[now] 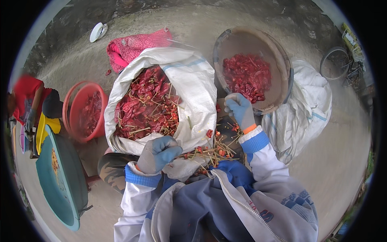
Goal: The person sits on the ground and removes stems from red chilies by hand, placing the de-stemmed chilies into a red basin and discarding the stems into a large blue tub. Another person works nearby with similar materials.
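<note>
A white woven sack with a rolled-down mouth stands before me, full of dried red chillies with stems. My left hand, in a grey and blue work glove, is curled at the sack's near rim; whether anything sits in its fingers is hidden. My right hand, gloved alike, has bent fingers beside the near rim of a round woven basket. I cannot make out anything in that hand. Red chilli pieces lie in the basket. Loose stems and chilli bits cover my lap.
Left of the sack is a red plastic tub holding chillies. A teal basin stands nearer. A person in red works at far left by a yellow container. Pink patterned cloth lies behind; another white sack sits right.
</note>
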`<action>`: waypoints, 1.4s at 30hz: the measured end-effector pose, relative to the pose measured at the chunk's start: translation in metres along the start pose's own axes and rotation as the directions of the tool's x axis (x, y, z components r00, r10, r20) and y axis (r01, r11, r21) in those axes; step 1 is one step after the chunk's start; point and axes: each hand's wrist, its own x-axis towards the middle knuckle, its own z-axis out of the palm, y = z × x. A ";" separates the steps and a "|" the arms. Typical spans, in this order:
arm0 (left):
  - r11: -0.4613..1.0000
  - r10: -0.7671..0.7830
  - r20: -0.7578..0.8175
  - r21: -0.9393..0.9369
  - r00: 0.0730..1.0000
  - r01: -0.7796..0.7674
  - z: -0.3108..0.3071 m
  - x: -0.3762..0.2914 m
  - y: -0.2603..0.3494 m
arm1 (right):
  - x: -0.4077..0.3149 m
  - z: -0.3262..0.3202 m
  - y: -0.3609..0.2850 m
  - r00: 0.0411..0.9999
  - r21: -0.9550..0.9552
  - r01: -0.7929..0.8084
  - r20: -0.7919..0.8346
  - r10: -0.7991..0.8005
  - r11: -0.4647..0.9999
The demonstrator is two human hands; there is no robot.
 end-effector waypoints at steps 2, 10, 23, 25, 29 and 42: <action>0.998 0.032 -0.113 -0.044 0.993 -0.037 -0.001 0.011 0.003 | -0.003 0.022 -0.002 0.968 -0.576 0.217 0.025 -0.248 0.788; 0.998 0.000 -0.257 -0.056 0.966 -0.015 -0.037 0.033 -0.022 | 0.017 0.025 0.032 0.933 -0.806 0.307 0.150 -0.326 0.506; 0.994 -0.093 -0.351 -0.082 0.932 0.068 -0.066 0.072 -0.046 | 0.020 -0.002 0.013 0.972 -0.701 0.224 0.211 -0.103 0.677; 0.994 -0.087 -0.344 -0.095 0.935 0.058 -0.061 0.079 -0.049 | 0.020 0.010 0.023 0.952 -0.804 0.305 0.278 -0.132 0.509; 0.990 -0.111 -0.341 -0.118 0.934 0.074 -0.065 0.080 -0.053 | 0.017 0.021 0.036 0.932 -0.814 0.360 0.294 -0.212 0.456; 0.978 -0.200 -0.383 -0.136 0.902 0.159 -0.076 0.087 -0.066 | 0.015 0.037 0.048 0.935 -0.876 0.326 0.244 -0.256 0.355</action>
